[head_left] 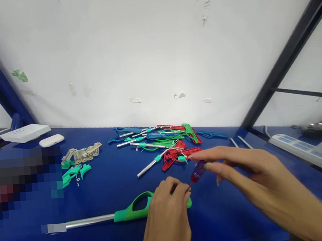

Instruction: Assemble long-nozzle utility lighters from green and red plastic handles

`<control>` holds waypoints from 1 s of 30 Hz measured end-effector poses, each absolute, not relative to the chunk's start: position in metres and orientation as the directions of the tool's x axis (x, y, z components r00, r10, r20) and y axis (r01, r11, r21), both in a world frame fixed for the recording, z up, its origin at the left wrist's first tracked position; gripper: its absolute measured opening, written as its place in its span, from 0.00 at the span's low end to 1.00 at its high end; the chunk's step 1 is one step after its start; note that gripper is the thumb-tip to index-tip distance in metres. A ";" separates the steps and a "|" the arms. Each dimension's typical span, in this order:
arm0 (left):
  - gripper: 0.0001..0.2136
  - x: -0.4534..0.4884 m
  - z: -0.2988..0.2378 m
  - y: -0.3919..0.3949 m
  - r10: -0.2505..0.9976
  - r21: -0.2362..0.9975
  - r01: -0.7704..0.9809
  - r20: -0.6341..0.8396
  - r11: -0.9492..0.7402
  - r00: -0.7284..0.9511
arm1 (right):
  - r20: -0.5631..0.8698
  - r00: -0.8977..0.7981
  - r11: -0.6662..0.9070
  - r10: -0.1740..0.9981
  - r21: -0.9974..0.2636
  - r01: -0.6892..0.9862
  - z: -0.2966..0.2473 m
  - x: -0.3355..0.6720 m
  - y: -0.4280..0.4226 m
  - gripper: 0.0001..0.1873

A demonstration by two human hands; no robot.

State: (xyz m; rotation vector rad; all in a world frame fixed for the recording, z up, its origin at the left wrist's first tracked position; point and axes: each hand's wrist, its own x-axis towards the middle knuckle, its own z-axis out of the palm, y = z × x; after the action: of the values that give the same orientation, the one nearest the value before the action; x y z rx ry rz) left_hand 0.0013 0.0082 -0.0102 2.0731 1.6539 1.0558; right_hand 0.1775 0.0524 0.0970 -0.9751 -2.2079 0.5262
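I see the left hand (168, 212) curled over the rear of the green lighter (134, 208). Its fingers press down on the handle, so the lighter lies flat on the desk (107, 187), near centre, with its metal tube (88, 221) running off to the left. The right hand (255, 180) pinches a small screwdriver (198, 170) by its red see-through handle between thumb and fingertips, the other fingers stretched out loosely. The blade slants down to the left and its tip sits right at the left hand's fingertips, where I cannot tell exactly what it touches.

That is where I judge the risk to be. The tip is so close to those fingers that a slip off the plastic could drive it into skin or gouge the handle. The light pinch could also let the driver roll, and the long tube gives the lighter leverage to swing if the left hand's pressure eases.

For room, there is bare blue desk above the tube, up to a blurred patch at the left. The near edge is out of view under the wrists. On the far side lies a pile of parts (165, 142), with a red shell (177, 156) just beyond the right hand's fingertips — a wide sweep would scatter it. Teal triggers (74, 173) and clear pieces (82, 153) lie to the left, well apart. To the right are two loose rods (239, 142) near the desk's edge, and a power strip (305, 148) beyond it.
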 end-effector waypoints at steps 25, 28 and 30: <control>0.13 0.004 -0.011 0.007 0.924 0.562 0.763 0.363 -0.319 0.119 | 0.535 -0.379 0.638 0.755 -0.463 0.616 0.093 0.147 0.049 0.21; 0.09 0.004 -0.009 0.009 0.924 0.567 0.757 0.361 -0.324 0.126 | 0.530 -0.429 0.674 0.731 -0.468 0.571 0.092 0.142 0.050 0.25; 0.10 0.005 -0.008 0.010 0.929 0.569 0.760 0.349 -0.315 0.123 | 0.540 -0.433 0.685 0.722 -0.468 0.558 0.091 0.138 0.049 0.27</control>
State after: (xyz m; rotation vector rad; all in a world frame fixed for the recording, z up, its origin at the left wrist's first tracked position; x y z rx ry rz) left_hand 0.0048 0.0102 -0.0085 2.1505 1.6640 0.9724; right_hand 0.1376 0.0494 0.0909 -0.9768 -2.1511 0.2821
